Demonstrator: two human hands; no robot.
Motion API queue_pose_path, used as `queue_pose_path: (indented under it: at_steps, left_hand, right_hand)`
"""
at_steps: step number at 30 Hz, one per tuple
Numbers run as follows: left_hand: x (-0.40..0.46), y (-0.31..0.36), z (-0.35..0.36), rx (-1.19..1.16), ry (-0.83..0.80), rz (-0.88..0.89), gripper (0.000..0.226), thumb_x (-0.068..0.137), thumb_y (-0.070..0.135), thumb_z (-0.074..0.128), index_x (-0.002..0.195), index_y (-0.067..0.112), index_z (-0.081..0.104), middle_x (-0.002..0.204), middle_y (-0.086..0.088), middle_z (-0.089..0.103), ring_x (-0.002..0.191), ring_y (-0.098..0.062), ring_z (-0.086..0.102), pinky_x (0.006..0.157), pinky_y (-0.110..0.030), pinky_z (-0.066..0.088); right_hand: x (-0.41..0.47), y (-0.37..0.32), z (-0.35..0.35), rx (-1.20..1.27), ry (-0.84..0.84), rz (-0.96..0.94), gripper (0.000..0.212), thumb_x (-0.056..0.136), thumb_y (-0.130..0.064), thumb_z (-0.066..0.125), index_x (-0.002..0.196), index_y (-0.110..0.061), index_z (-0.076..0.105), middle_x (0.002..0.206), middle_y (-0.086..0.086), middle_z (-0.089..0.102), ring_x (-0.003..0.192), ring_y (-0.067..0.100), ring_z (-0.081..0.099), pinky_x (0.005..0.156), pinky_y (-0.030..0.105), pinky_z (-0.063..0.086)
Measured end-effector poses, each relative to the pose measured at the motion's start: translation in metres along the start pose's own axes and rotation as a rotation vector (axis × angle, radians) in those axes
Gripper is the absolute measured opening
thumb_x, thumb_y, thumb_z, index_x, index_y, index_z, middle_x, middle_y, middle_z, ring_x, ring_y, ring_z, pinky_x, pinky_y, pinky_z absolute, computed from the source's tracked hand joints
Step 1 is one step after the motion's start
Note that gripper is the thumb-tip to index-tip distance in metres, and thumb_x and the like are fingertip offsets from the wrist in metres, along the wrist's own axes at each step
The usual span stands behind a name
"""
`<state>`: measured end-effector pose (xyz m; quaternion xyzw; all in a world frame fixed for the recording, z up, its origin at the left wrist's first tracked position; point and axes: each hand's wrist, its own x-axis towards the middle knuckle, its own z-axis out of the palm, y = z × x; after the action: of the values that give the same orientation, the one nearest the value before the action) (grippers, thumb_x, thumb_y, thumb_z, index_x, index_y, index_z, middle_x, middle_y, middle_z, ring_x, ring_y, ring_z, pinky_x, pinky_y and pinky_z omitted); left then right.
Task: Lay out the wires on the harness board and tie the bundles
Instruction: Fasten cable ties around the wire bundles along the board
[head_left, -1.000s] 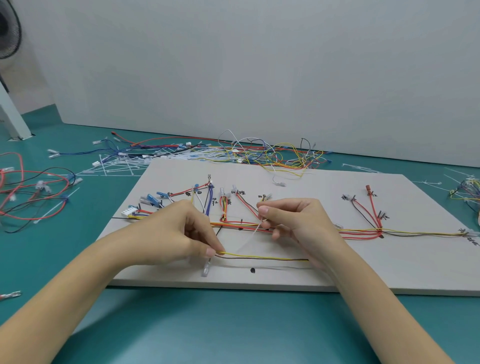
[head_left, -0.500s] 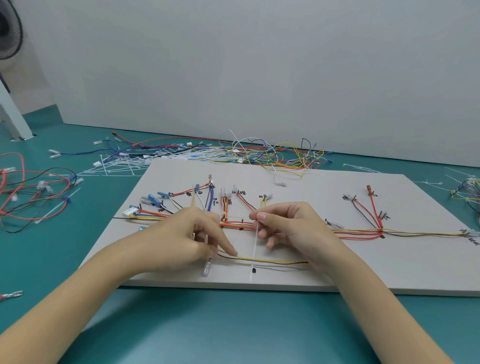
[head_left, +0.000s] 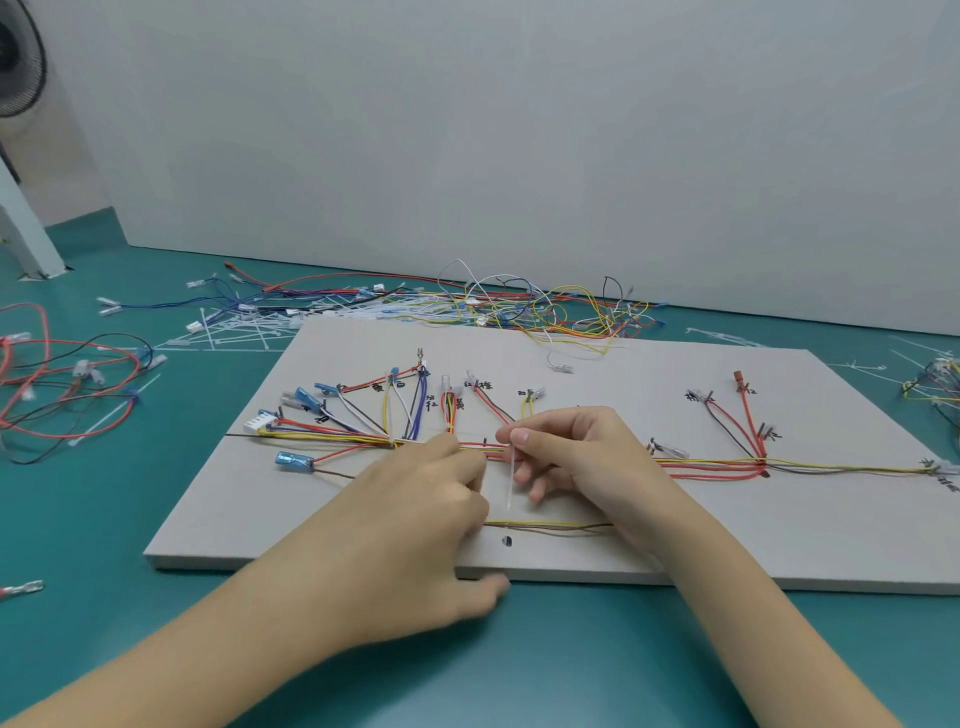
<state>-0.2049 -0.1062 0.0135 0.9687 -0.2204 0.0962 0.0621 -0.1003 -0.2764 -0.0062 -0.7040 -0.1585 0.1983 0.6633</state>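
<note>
While my right hand pinches the cable tie hanging below its fingertips, my left hand rests curled on the wire bundle; its grip I cannot tell.

Trunk wires hidden beneath both hands; board labels illegibly small.

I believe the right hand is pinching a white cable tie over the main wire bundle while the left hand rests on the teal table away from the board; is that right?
Not quite. The head view shows the left hand on the harness board, its fingers at the main wire bundle, not away on the teal table. The rest holds: the right hand pinches the white cable tie over the bundle.
</note>
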Motion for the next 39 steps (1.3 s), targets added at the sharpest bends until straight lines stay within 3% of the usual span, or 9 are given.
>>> queue_pose_path:
  at_steps: [3, 6, 9, 12, 14, 20, 23, 27, 39]
  left_hand:
    - [0.008, 0.014, 0.002, 0.08, -0.043, 0.007, 0.053, 0.082, 0.07, 0.045, 0.082, 0.02, 0.063, 0.089, 0.006, 0.049, 0.093, -0.016, 0.045, 0.077, -0.032, 0.046]
    - [0.011, 0.016, 0.007, 0.084, -0.113, -0.089, 0.058, 0.091, 0.068, 0.035, 0.103, 0.016, 0.059, 0.095, 0.005, 0.032, 0.106, -0.016, 0.032, 0.093, -0.036, 0.043]
    - [0.012, 0.014, 0.006, 0.091, -0.103, -0.03, 0.054, 0.093, 0.062, 0.04, 0.095, 0.013, 0.062, 0.094, 0.005, 0.033, 0.104, -0.017, 0.039, 0.086, -0.04, 0.048]
    - [0.009, 0.01, 0.01, 0.122, 0.126, 0.085, 0.042, 0.084, 0.046, 0.069, 0.06, 0.012, 0.063, 0.072, -0.001, 0.053, 0.07, -0.019, 0.057, 0.051, -0.032, 0.053]
    - [0.011, 0.006, 0.016, 0.128, 0.212, 0.098, 0.041, 0.081, 0.039, 0.075, 0.054, 0.014, 0.059, 0.063, -0.001, 0.053, 0.057, -0.019, 0.054, 0.043, -0.026, 0.047]
    - [0.012, 0.007, 0.032, -0.111, 0.251, -0.002, 0.026, 0.084, 0.023, 0.074, 0.067, 0.01, 0.06, 0.069, -0.004, 0.056, 0.062, -0.022, 0.057, 0.057, -0.029, 0.047]
    - [0.013, 0.006, 0.038, -0.287, 0.249, -0.071, 0.023, 0.09, 0.026, 0.065, 0.073, 0.011, 0.063, 0.075, 0.004, 0.055, 0.069, -0.012, 0.052, 0.067, -0.019, 0.035]
    - [0.013, 0.001, 0.043, -0.503, 0.264, -0.175, 0.022, 0.093, 0.03, 0.063, 0.074, 0.018, 0.06, 0.074, 0.016, 0.048, 0.073, 0.001, 0.046, 0.068, -0.015, 0.034]
    - [0.009, -0.002, 0.04, -0.442, 0.242, -0.192, 0.023, 0.098, 0.036, 0.05, 0.076, 0.028, 0.047, 0.07, 0.019, 0.049, 0.073, 0.003, 0.046, 0.066, -0.017, 0.034]
  right_hand:
    - [0.0, 0.001, 0.0, 0.002, -0.007, 0.004, 0.018, 0.094, -0.002, 0.057, 0.101, 0.011, 0.067, 0.074, 0.014, 0.061, 0.059, 0.017, 0.057, 0.05, 0.022, 0.052]
    - [0.0, 0.001, -0.001, 0.002, -0.016, 0.002, 0.018, 0.094, -0.002, 0.057, 0.101, 0.01, 0.067, 0.075, 0.014, 0.062, 0.06, 0.017, 0.057, 0.051, 0.022, 0.052]
    - [-0.001, 0.001, -0.001, -0.003, -0.022, 0.0, 0.018, 0.094, -0.003, 0.057, 0.1, 0.009, 0.068, 0.075, 0.014, 0.062, 0.061, 0.018, 0.058, 0.051, 0.023, 0.052]
    - [-0.001, 0.002, -0.001, -0.01, -0.03, 0.004, 0.017, 0.094, -0.003, 0.057, 0.099, 0.007, 0.07, 0.074, 0.013, 0.063, 0.061, 0.018, 0.058, 0.052, 0.023, 0.052]
    - [-0.001, 0.002, -0.001, -0.013, -0.038, 0.005, 0.017, 0.094, -0.003, 0.057, 0.099, 0.007, 0.07, 0.073, 0.012, 0.064, 0.062, 0.018, 0.058, 0.053, 0.023, 0.053]
    - [-0.002, 0.002, -0.001, 0.006, -0.051, 0.015, 0.017, 0.093, -0.002, 0.057, 0.099, 0.007, 0.069, 0.075, 0.013, 0.065, 0.063, 0.019, 0.061, 0.057, 0.025, 0.055]
    - [-0.003, 0.002, -0.001, 0.022, -0.049, 0.015, 0.016, 0.093, -0.002, 0.058, 0.098, 0.008, 0.069, 0.074, 0.013, 0.065, 0.063, 0.019, 0.061, 0.058, 0.025, 0.056]
    - [-0.004, 0.002, 0.0, 0.028, -0.036, 0.013, 0.015, 0.092, -0.002, 0.059, 0.094, 0.006, 0.071, 0.071, 0.011, 0.065, 0.063, 0.02, 0.061, 0.062, 0.026, 0.057]
    - [-0.007, 0.008, 0.013, 0.043, 0.098, -0.128, 0.013, 0.088, 0.004, 0.06, 0.083, 0.004, 0.072, 0.064, 0.01, 0.064, 0.051, 0.02, 0.057, 0.049, 0.025, 0.052]
